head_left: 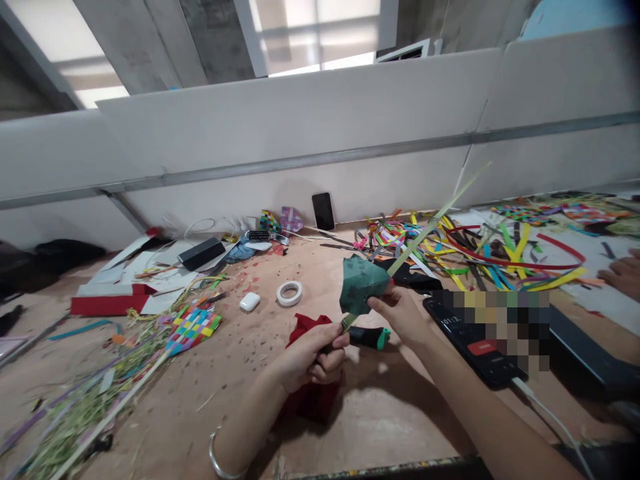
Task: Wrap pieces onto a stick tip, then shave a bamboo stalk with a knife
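My left hand (323, 350) is closed on the lower end of a long, pale green strip (425, 230), perhaps a leaf blade. The strip rises to the upper right and tapers to a thin tip. My right hand (395, 310) pinches a dark green piece of paper or cloth (365, 283) with darker marks, wrapped against the strip or lying over it; I cannot tell which. Below my hands lie a crumpled red cloth (315, 393) and a black tool with green ends (369, 337), partly hidden by my left hand.
Around my hands are a roll of white tape (289, 293), a white earbud case (250, 302) and a charging phone (475, 343). Colourful strips (500, 247) pile up at the right, near another person's hand (623, 277). A woven piece (194, 330) lies left. A phone (323, 211) leans on the partition.
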Tool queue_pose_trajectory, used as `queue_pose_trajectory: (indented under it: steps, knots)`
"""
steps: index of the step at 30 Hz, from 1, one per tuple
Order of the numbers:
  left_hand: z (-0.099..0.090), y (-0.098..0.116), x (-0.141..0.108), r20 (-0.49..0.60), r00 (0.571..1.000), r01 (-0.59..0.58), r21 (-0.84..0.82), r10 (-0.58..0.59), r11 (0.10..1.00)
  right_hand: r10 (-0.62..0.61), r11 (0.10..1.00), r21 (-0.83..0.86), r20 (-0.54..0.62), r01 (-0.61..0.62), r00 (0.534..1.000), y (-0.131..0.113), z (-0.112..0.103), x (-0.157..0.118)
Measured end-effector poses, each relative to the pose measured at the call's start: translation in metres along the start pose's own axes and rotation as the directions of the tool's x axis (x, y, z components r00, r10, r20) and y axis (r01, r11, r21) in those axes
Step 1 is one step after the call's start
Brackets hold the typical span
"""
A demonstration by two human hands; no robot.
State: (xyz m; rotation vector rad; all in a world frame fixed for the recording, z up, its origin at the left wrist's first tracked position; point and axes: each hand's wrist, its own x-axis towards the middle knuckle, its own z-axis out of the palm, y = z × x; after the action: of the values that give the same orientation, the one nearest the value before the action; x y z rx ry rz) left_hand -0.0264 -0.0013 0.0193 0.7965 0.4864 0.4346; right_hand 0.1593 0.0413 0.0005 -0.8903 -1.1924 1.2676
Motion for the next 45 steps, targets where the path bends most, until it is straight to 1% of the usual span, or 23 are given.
queue_pose_trajectory:
  steps: [4,8,11,13,16,18,21,24,27,29,31,33,35,36,38,40,43,45]
  knots:
    - [0.001,-0.003,0.003,-0.019,1.0,-0.024,-0.007,0.024,1.0,-0.016,0.999,0.05,-0.064,0.02,0.998,-0.002,0.001,0.0]
    - [0.001,-0.005,0.004,-0.016,0.998,-0.054,-0.015,0.054,0.998,0.018,0.998,0.065,-0.14,-0.009,0.99,0.002,0.003,0.002]
    - [0.004,-0.003,0.004,-0.034,0.998,-0.051,0.001,0.051,0.999,0.04,0.988,0.153,-0.2,-0.009,0.979,0.006,-0.001,0.007]
    - [0.007,-0.002,0.003,-0.057,0.998,-0.024,0.023,0.025,0.999,0.04,0.962,0.27,-0.287,0.041,0.957,0.006,-0.008,0.012]
    - [0.01,-0.003,0.002,-0.079,0.997,0.029,0.06,-0.024,0.998,0.02,0.898,0.405,-0.433,0.175,0.901,0.001,-0.022,0.019]
    - [0.01,-0.004,0.002,-0.078,0.996,0.05,0.07,-0.044,0.996,0.009,0.872,0.437,-0.466,0.221,0.885,-0.004,-0.028,0.022]
    - [0.008,-0.004,0.002,-0.062,0.996,0.064,0.064,-0.06,0.996,0.02,0.852,0.474,-0.452,0.221,0.892,-0.007,-0.028,0.022]
    - [0.007,-0.004,0.002,-0.04,0.998,0.054,0.06,-0.051,0.997,0.032,0.842,0.498,-0.43,0.208,0.902,-0.005,-0.022,0.021]
    - [0.006,-0.003,0.001,-0.017,1.0,0.025,0.042,-0.024,0.999,0.054,0.878,0.457,-0.394,0.145,0.917,0.002,-0.013,0.017]
    - [0.006,-0.002,0.001,-0.013,1.0,0.012,0.021,-0.012,1.0,0.063,0.927,0.37,-0.311,0.06,0.948,0.006,-0.008,0.012]
    - [0.006,-0.002,0.002,-0.014,1.0,0.002,-0.004,-0.002,1.0,0.068,0.974,0.224,-0.177,-0.027,0.982,0.008,-0.003,0.006]
    - [0.005,-0.002,0.002,-0.014,1.0,-0.005,-0.024,0.005,1.0,0.088,0.993,0.079,-0.048,-0.084,0.995,0.008,0.001,-0.001]
    - [0.005,-0.002,0.003,-0.014,1.0,-0.012,-0.034,0.012,0.999,0.108,0.994,-0.004,0.023,-0.108,0.994,0.005,0.005,-0.006]
    - [0.005,-0.002,0.003,-0.014,1.0,-0.013,-0.037,0.013,0.999,0.111,0.994,-0.022,0.031,-0.11,0.993,0.004,0.006,-0.007]
    - [0.005,-0.003,0.005,-0.008,1.0,-0.02,-0.043,0.02,0.999,0.103,0.994,-0.032,0.012,-0.103,0.995,0.002,0.007,-0.008]
    - [0.006,-0.003,0.005,0.007,1.0,-0.029,-0.053,0.03,0.998,0.083,0.996,-0.023,-0.011,-0.083,0.996,0.002,0.007,-0.007]
    - [0.007,-0.003,0.006,0.021,0.999,-0.044,-0.067,0.046,0.997,0.061,0.998,0.007,0.002,-0.061,0.998,0.006,0.006,-0.004]
    - [0.008,-0.004,0.005,0.01,0.999,-0.044,-0.062,0.044,0.997,0.065,0.997,0.041,-0.044,-0.063,0.997,0.01,0.002,0.0]
